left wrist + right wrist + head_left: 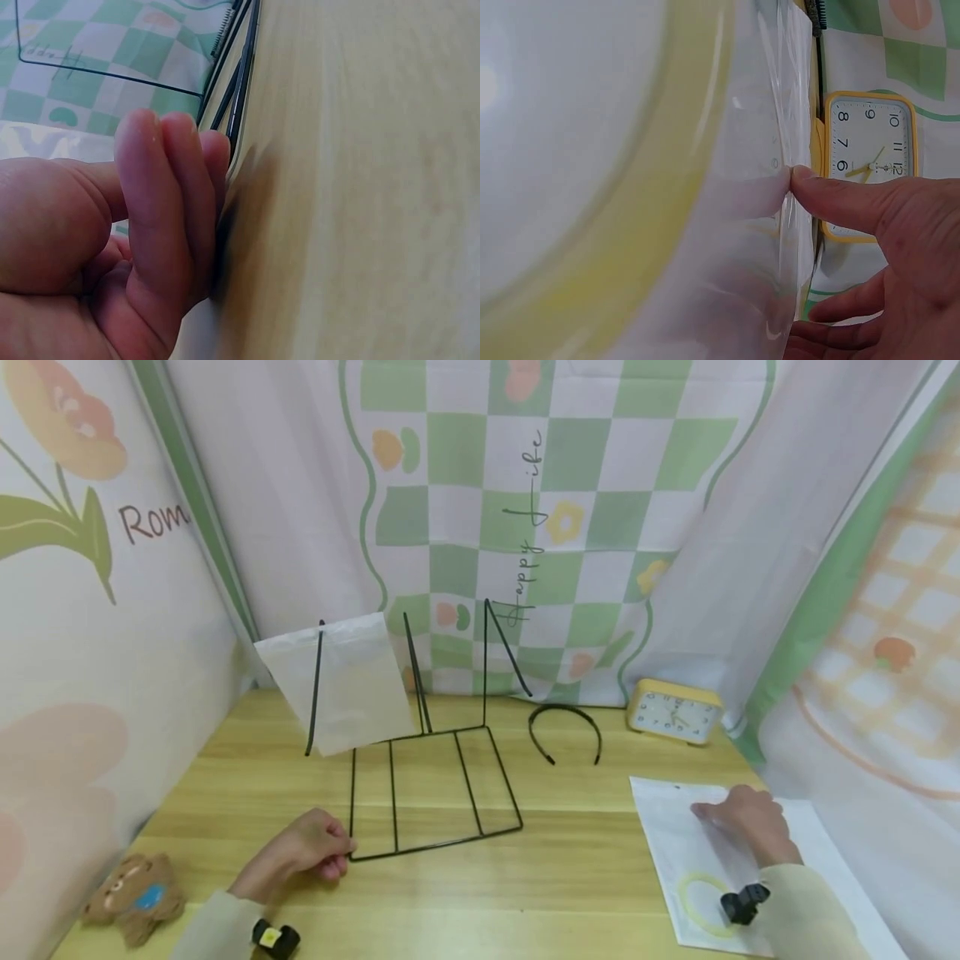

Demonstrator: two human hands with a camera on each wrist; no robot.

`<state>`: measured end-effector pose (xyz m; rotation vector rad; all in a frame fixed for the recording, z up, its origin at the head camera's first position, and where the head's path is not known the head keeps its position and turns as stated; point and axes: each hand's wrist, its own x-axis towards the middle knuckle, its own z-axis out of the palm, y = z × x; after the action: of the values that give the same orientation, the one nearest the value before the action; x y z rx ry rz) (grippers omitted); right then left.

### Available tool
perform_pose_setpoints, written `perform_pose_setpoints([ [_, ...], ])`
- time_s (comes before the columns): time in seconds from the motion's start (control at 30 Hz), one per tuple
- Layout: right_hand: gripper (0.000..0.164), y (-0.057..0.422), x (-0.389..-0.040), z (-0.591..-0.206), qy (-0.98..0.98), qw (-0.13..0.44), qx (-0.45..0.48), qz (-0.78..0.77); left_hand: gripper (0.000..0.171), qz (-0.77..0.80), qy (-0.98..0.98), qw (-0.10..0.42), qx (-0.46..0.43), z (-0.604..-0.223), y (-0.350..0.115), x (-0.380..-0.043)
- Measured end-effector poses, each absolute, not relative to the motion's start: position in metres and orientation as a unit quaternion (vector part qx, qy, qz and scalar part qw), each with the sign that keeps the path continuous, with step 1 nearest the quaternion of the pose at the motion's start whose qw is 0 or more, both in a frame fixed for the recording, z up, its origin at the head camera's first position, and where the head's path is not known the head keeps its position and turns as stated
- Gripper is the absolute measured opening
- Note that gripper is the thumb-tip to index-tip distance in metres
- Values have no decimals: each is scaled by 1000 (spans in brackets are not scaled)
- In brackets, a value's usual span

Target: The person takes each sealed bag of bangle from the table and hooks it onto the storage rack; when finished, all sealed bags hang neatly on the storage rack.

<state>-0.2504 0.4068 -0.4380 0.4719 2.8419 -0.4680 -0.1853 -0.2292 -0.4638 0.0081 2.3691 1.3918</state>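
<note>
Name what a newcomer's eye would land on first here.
Probably the black wire rack just left of centre, with a translucent bag hanging at its left end. The yellow clock at back right stands out too. In front of it, the right hand pinches a plastic bag showing a yellow ring.

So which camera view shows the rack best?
Head view: nearly all of the rack shows there, base and uprights. The left wrist view catches only parts, beyond the left hand; the right wrist view, none I can identify.
</note>
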Motion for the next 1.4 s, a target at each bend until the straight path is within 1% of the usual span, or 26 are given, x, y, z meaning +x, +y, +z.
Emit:
perform_pose_setpoints([
  [0.2, 76, 406, -251, -437, 968, 112, 153, -163, 17, 501, 842, 200, 9, -464, -230, -185],
  [0.4, 73, 404, -253, -435, 964, 125, 152, -179, 17, 502, 841, 199, 10, -465, -230, -186],
  [0.53, 71, 405, -253, -435, 962, 122, 157, -186, 17, 500, 843, 196, 11, -465, -229, -188],
  [0.73, 65, 402, -253, -438, 959, 116, 171, -194, 17, 493, 848, 197, -6, -465, -229, -187],
  [0.97, 64, 407, -251, -440, 966, 77, 156, -190, 17, 492, 847, 201, -10, -466, -228, -187],
  [1.2, 49, 415, -249, -445, 961, 67, 147, -222, 17, 493, 846, 202, -6, -466, -228, -188],
  [1.4, 51, 426, -254, -449, 965, 31, 121, -230, 18, 490, 847, 203, -14, -465, -228, -188],
])
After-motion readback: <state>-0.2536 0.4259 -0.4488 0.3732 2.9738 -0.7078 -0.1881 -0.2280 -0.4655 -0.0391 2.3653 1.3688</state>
